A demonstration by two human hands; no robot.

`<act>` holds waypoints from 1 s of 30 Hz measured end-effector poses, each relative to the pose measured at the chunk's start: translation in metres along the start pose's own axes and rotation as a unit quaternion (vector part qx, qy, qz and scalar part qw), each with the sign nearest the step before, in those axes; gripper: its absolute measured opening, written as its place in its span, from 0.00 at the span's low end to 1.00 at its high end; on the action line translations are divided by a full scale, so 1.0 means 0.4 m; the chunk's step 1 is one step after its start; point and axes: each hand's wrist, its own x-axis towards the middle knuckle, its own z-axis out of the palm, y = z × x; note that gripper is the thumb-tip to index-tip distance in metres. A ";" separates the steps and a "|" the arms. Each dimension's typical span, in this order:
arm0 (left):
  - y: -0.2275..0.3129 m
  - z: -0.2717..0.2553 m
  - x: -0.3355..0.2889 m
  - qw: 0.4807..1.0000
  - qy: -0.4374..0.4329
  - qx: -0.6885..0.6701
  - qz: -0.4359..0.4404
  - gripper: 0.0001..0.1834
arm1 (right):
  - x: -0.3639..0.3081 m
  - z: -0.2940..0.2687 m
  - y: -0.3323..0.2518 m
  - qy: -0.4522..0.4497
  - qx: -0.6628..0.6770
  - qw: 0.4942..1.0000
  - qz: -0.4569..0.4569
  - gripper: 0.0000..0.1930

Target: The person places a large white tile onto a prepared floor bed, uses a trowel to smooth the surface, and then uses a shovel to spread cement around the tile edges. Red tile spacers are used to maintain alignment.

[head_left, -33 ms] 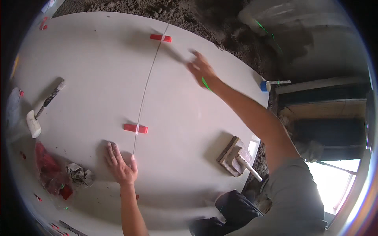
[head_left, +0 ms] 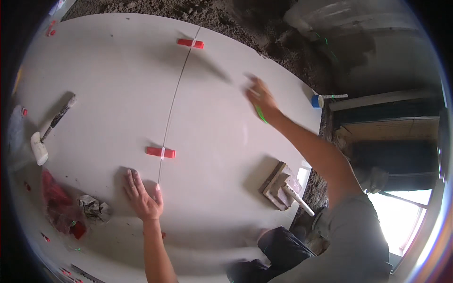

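Note:
My left hand lies flat on a large pale tile, fingers stretched out, beside the thin joint between two tiles. Above the right-hand tile is my right hand, smeared by motion. A small white spot shows at its fingers, but I cannot make out whether it holds anything. One red wedge sits across the joint through a white clip, just beyond my left hand. Another red wedge crosses the joint near the far edge, also through a white clip.
At left lies a white-headed mallet. Nearer are a clear bag of red pieces and crumpled paper. A square block tool with a pale handle rests at right. A blue round object is at the tile's right edge; rough mortar borders the far side.
My right hand has moved right and nearer to me, away from the far wedge. My left hand stays flat in the same place on the tile.

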 end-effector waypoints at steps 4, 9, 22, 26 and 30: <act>0.032 0.004 0.008 0.999 0.030 -0.004 -0.010 0.42 | -0.812 -0.357 0.579 0.011 -0.522 0.848 0.089 0.20; 0.009 -0.001 -0.010 0.996 0.032 0.055 -0.059 0.49 | -1.321 -0.222 0.448 -0.143 -0.181 0.904 0.360 0.20; 0.010 0.011 -0.002 0.997 0.042 0.005 -0.071 0.53 | -0.328 -0.080 -0.266 -0.141 0.144 0.966 0.160 0.28; -0.017 0.016 -0.027 0.996 0.045 -0.015 -0.078 0.54 | -0.190 -0.047 -0.591 -0.080 0.137 0.985 -0.069 0.28; -0.001 0.009 -0.002 0.997 0.011 0.005 -0.072 0.54 | -0.100 0.072 -0.534 0.015 -0.018 0.976 -0.218 0.29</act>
